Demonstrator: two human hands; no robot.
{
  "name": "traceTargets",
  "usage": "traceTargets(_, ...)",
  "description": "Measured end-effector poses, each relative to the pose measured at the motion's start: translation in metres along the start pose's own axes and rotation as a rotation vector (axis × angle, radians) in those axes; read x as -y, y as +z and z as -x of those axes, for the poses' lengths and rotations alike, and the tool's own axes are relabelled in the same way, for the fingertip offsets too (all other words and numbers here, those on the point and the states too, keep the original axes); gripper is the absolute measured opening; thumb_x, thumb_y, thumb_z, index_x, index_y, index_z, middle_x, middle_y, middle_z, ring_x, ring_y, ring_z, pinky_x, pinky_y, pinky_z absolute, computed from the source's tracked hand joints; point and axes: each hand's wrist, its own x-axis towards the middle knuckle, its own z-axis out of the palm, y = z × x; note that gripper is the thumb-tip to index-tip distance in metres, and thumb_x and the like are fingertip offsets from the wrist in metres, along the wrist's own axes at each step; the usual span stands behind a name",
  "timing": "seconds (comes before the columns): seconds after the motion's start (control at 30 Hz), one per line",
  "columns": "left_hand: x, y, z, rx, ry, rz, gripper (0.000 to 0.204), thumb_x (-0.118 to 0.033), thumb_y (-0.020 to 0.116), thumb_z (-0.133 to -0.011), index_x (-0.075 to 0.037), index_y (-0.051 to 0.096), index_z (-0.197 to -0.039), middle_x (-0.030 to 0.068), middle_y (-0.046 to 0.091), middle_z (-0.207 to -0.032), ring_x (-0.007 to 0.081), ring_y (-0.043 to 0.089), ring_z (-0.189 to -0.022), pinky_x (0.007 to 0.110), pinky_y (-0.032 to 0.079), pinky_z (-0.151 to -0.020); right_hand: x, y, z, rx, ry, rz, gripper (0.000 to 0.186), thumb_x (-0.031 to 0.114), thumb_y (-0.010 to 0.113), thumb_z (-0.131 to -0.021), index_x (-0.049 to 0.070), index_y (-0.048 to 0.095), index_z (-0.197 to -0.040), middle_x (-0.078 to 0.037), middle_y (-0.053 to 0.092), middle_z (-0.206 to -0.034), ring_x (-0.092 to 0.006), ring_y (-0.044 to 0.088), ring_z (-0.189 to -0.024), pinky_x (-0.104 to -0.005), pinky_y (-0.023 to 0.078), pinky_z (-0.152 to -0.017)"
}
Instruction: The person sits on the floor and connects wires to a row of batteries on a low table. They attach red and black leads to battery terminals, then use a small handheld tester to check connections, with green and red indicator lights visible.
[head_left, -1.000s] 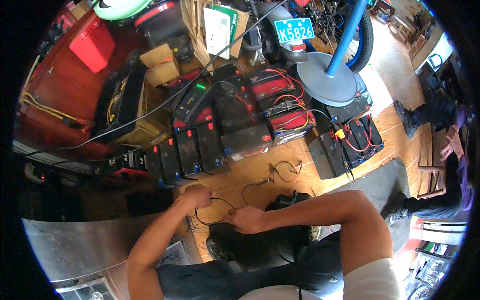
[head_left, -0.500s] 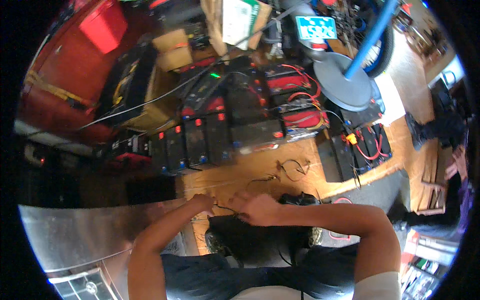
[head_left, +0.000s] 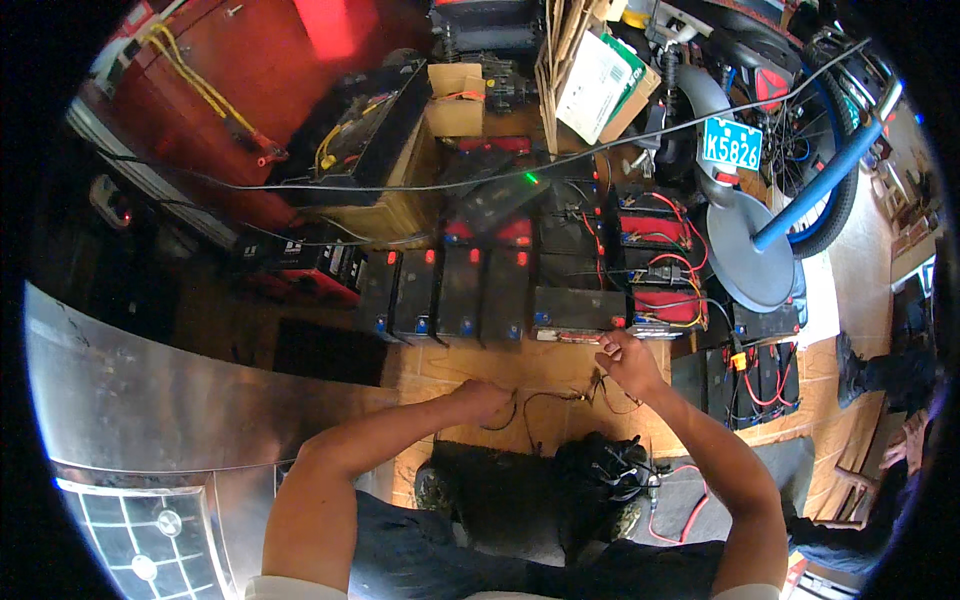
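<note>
My left hand (head_left: pixel 483 401) is closed over the tiled floor, and a short dark wire (head_left: pixel 513 413) curls out beside its fingers. Farther right, my right hand (head_left: pixel 630 366) has its fingertips pinched together beside the front of a dark battery (head_left: pixel 578 310) lying on its side. Whatever the right fingers hold is too small to make out. Between and below the hands, a thin dark cable (head_left: pixel 560 396) with a small connector lies on the floor. A bundle of black leads (head_left: pixel 603 465) rests near my knees.
Several black batteries (head_left: pixel 462 295) stand in a row ahead. Wired red-and-black packs (head_left: pixel 655 305) and another wired group (head_left: pixel 765 385) sit to the right. A scooter's grey footplate (head_left: pixel 750 250) overhangs them. A grey cable (head_left: pixel 400 188) crosses the scene. At right, another person's hand (head_left: pixel 908 440) shows.
My hands have moved apart: the right reached forward and right to the lying battery, the left shifted right. The view has turned, so the surroundings sit lower and farther right.
</note>
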Motion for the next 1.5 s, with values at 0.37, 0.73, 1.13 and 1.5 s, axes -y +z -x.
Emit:
traceTargets(0.37,-0.02,-0.004,-0.019,-0.098,0.084,0.05,0.026,-0.025,0.056,-0.09,-0.006,0.069,-0.102,0.0224,0.071,-0.101,0.0449,0.068,-0.095,0.057,0.055,-0.08,0.052,-0.005,-0.035,-0.102,-0.351,0.47,0.057,0.019,0.082,-0.075,0.005,0.061,-0.127,-0.017,0.058,-0.135,-0.038,0.054,-0.124,-0.044,0.051,-0.099)
traceTargets(0.73,0.009,0.069,-0.042,-0.053,0.175,0.028,0.029,-0.027,0.065,-0.086,-0.005,0.068,-0.105,0.0226,0.068,-0.098,0.0433,0.068,-0.093,0.054,0.055,-0.079,0.031,0.014,-0.063,-0.067,-0.386,0.833,0.072,0.018,0.071,-0.082,0.009,0.047,-0.149,-0.02,0.053,-0.142,-0.0372,0.049,-0.134,-0.0465,0.043,-0.109)
traceTargets(1.13,-0.006,0.077,-0.066,0.117,0.171,0.054,0.034,-0.015,0.07,-0.076,0.0,0.06,-0.106,0.0259,0.061,-0.115,0.0461,0.064,-0.095,0.057,0.054,-0.078,0.026,0.018,-0.07,-0.075,-0.383,0.912,0.088,0.025,0.085,-0.07,0.01,0.047,-0.149,-0.02,0.055,-0.139,-0.0376,0.054,-0.128,-0.0461,0.049,-0.105)
traceTargets(1.5,0.006,0.098,-0.071,0.092,0.196,0.048,0.028,-0.018,0.065,-0.081,-0.005,0.068,-0.106,0.0262,0.067,-0.109,0.0455,0.065,-0.103,0.057,0.054,-0.084,0.04,0.01,-0.064,-0.038,-0.371,0.852,0.072,0.02,0.072,-0.081,0.01,0.049,-0.148,-0.02,0.059,-0.136,-0.0369,0.055,-0.127,-0.0457,0.048,-0.104)
